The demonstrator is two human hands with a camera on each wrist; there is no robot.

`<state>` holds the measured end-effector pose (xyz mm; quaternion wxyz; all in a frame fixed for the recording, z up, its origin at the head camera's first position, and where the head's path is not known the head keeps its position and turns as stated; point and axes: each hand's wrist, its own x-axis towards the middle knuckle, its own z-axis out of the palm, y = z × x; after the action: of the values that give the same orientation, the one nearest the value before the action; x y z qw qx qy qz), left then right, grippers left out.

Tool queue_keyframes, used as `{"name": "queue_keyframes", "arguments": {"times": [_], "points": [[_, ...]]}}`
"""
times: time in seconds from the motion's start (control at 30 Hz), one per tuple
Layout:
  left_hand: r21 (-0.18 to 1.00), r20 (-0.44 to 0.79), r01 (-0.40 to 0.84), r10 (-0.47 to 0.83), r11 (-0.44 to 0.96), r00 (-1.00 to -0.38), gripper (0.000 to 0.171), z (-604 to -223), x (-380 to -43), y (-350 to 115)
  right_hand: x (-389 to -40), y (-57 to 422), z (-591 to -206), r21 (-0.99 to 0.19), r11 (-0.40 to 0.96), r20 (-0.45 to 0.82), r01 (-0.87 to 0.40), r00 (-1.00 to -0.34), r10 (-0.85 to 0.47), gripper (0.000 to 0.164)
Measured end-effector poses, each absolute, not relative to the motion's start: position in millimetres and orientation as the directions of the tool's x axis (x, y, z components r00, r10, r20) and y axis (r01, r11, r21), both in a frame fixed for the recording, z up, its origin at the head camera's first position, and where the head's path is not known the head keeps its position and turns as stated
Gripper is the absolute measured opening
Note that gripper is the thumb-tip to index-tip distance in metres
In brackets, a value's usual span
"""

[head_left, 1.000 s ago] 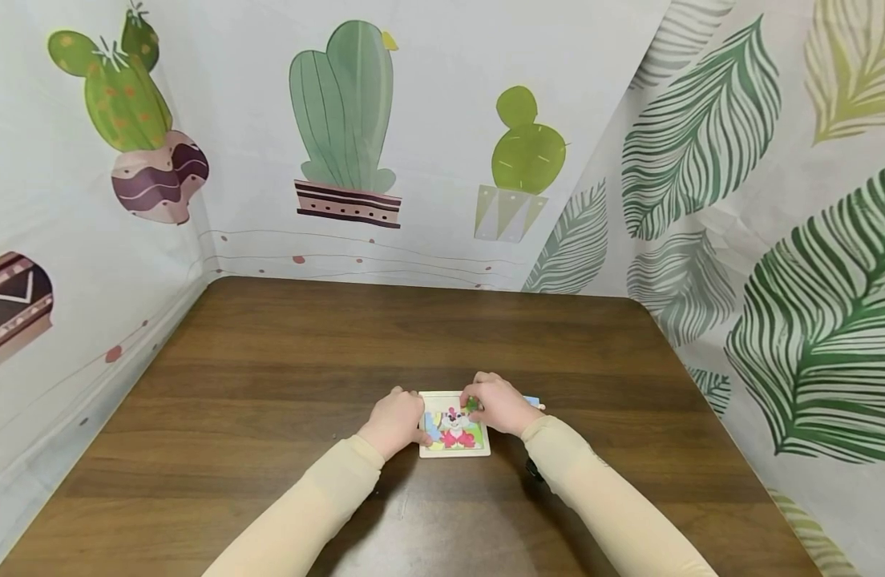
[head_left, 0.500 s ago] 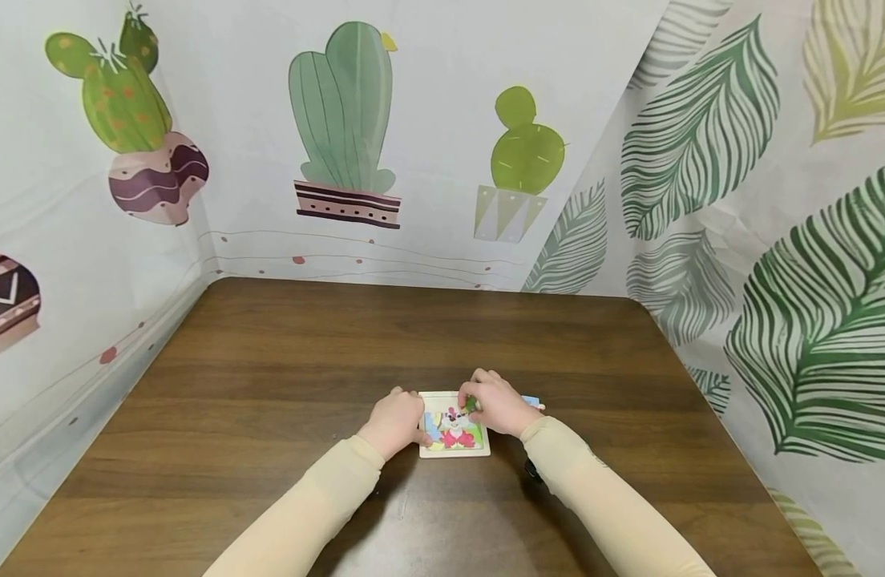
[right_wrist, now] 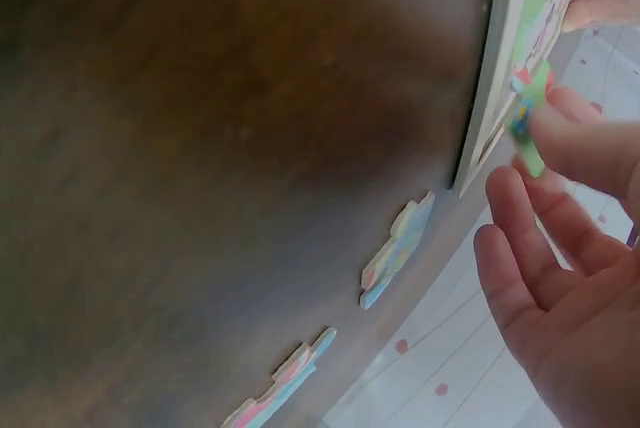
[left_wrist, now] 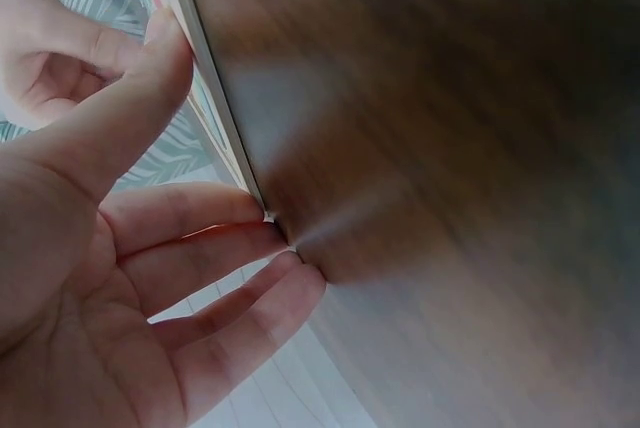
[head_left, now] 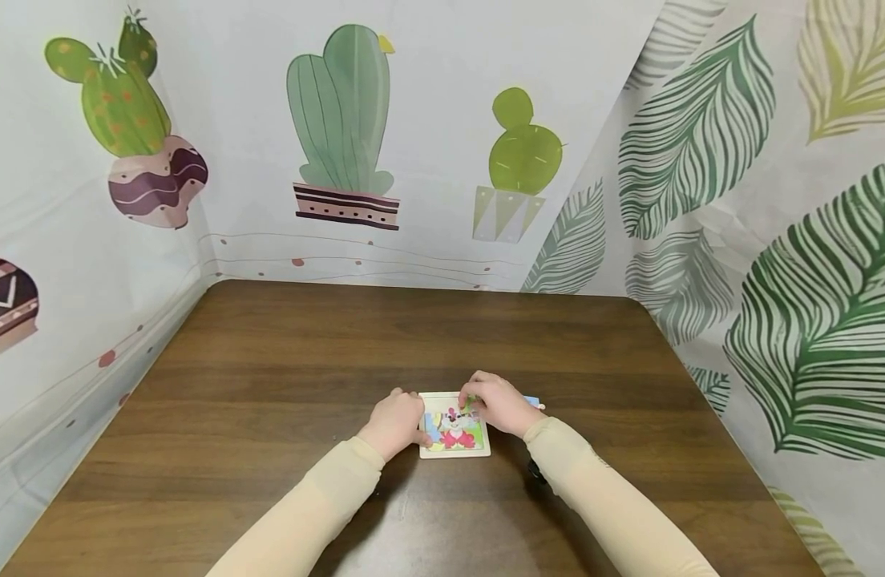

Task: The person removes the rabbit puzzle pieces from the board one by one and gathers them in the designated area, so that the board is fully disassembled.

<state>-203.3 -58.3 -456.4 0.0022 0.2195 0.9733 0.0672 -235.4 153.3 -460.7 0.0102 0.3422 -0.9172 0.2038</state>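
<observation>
A pale wooden puzzle board [head_left: 454, 453] lies on the table, its lower part filled with a pink and white animal picture. At its left edge, my left hand [head_left: 392, 423] holds the board, thumb near the lower corner and fingers toward the upper one. In the left wrist view the fingertips [left_wrist: 312, 283] reach down to the tabletop. Over the board's upper right, my right hand [head_left: 503, 403] pinches a small green puzzle piece [right_wrist: 539, 80] between thumb and fingers. The fingers partly hide this piece and the board's right side.
Loose puzzle pieces lie right of the board: a blue and yellow one [right_wrist: 398, 248] and a pink and blue one [right_wrist: 290, 378]. In the head view my right hand mostly covers them. A patterned cloth [head_left: 442, 160] hangs behind the brown table [head_left: 341, 336].
My right hand shifts only slightly over the board, and the green piece in its fingers has tilted, its lighter green face now showing. The left hand and the board stay where they were.
</observation>
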Motion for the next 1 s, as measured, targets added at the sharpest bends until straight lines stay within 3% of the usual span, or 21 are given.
{"name": "queue_keyframes", "arguments": {"times": [0.13,0.47,0.77,1.0], "points": [[0.130,0.034,0.436,0.435,0.891,-0.900,0.044,-455.9,-202.8,-57.9,-238.9,154.0,-462.2,-0.385,0.673,0.192,-0.631,-0.768,-0.610,0.019],[0.120,0.010,0.426,0.428,0.897,-0.904,0.045,-456.2,-202.5,-58.1,-242.3,154.0,-459.8,-0.474,0.729,0.146,-0.494,-0.861,-0.488,0.003],[0.102,0.014,0.424,0.425,0.900,-0.905,0.047,-453.0,-201.3,-58.1,-244.3,166.8,-459.2,-0.599,0.724,0.062,-0.341,-0.921,-0.384,0.005],[0.116,0.013,0.425,0.426,0.898,-0.905,0.049,-454.9,-201.3,-58.2,-245.2,186.5,-456.6,-0.594,0.736,0.090,-0.325,-0.936,-0.341,0.006]]}}
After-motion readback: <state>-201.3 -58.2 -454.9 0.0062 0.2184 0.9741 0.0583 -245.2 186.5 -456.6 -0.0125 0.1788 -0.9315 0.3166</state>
